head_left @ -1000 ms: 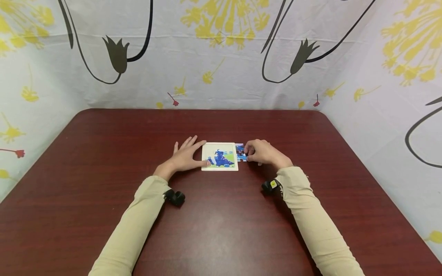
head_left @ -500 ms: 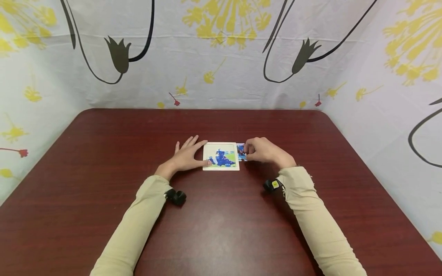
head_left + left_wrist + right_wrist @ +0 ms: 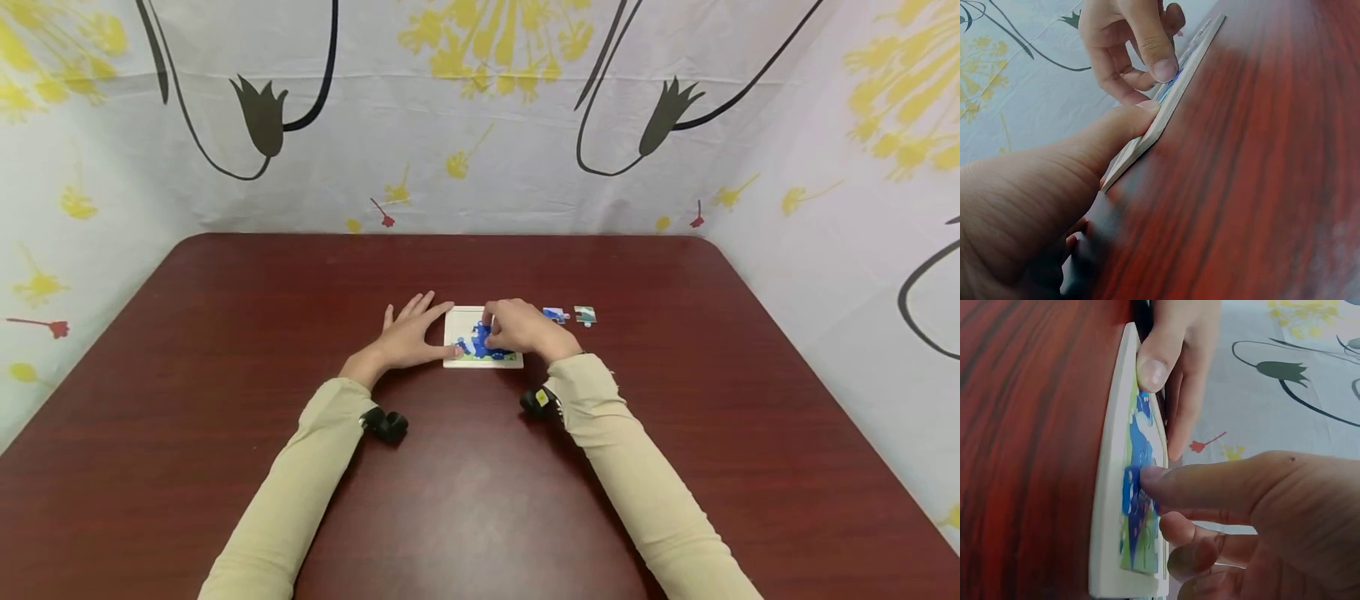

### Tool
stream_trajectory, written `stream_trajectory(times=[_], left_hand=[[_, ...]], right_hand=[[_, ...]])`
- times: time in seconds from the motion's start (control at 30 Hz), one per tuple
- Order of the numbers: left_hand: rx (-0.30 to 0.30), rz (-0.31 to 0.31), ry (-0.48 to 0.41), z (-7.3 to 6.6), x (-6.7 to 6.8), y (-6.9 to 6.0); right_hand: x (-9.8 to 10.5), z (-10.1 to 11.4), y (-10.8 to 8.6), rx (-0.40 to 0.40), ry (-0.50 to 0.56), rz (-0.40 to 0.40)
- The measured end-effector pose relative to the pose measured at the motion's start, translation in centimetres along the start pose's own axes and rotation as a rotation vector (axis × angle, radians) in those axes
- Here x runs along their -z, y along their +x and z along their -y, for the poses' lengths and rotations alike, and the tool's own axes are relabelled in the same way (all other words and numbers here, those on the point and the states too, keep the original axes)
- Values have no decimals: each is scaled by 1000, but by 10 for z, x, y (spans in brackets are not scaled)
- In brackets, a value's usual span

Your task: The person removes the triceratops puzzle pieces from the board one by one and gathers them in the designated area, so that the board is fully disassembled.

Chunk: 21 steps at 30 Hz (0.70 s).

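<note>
One puzzle tray (image 3: pixel 462 317) is found flat on the worktop (image 3: pixel 450 483), in front of the person and between both hands. Its left side is spanned by the left hand (image 3: pixel 408 337): the fingers are spread and not clenched, with the thumb laid over the near corner and the forefinger set at the far one. This placement is judged to serve as a brace against sliding, the tray being thin and light in appearance.

The right hand (image 3: pixel 525 325) is held over the tray, its fingers bent. The thumb tip is brought onto the blue part of the picture section (image 3: pixel 1141 444); pressing or seating is suggested by this posture. Whether a piece is pinched there cannot be told, the contact being partly covered.

Two loose pieces are noted to the right of the tray, lying near each other: a blue one (image 3: pixel 554 315) and a pale green one (image 3: pixel 585 315). They are presumably kept there for easy reach by the right hand. Further pieces beneath that hand cannot be excluded. The fitted pieces cannot be counted reliably. Two wrist cameras are counted, one per arm.
</note>
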<state>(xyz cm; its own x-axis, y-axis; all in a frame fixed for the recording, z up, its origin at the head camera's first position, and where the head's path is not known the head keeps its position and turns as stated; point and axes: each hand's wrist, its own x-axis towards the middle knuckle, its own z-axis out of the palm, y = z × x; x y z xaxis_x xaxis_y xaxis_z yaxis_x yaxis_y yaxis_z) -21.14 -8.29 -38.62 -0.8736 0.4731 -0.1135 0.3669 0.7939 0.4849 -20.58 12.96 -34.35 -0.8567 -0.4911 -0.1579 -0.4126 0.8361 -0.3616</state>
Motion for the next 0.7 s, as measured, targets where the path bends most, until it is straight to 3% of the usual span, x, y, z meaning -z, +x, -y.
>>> stream_trajectory(times=[0.27, 0.5, 0.7], left_hand=[[-8, -9, 0, -1, -1, 0], [-10, -20, -5, -1, 0, 3], [-12, -33, 4, -1, -1, 1]], right_hand=[[-2, 0, -1, 39, -15, 16], [3, 1, -3, -30, 4, 2], [-1, -4, -4, -15, 73, -1]])
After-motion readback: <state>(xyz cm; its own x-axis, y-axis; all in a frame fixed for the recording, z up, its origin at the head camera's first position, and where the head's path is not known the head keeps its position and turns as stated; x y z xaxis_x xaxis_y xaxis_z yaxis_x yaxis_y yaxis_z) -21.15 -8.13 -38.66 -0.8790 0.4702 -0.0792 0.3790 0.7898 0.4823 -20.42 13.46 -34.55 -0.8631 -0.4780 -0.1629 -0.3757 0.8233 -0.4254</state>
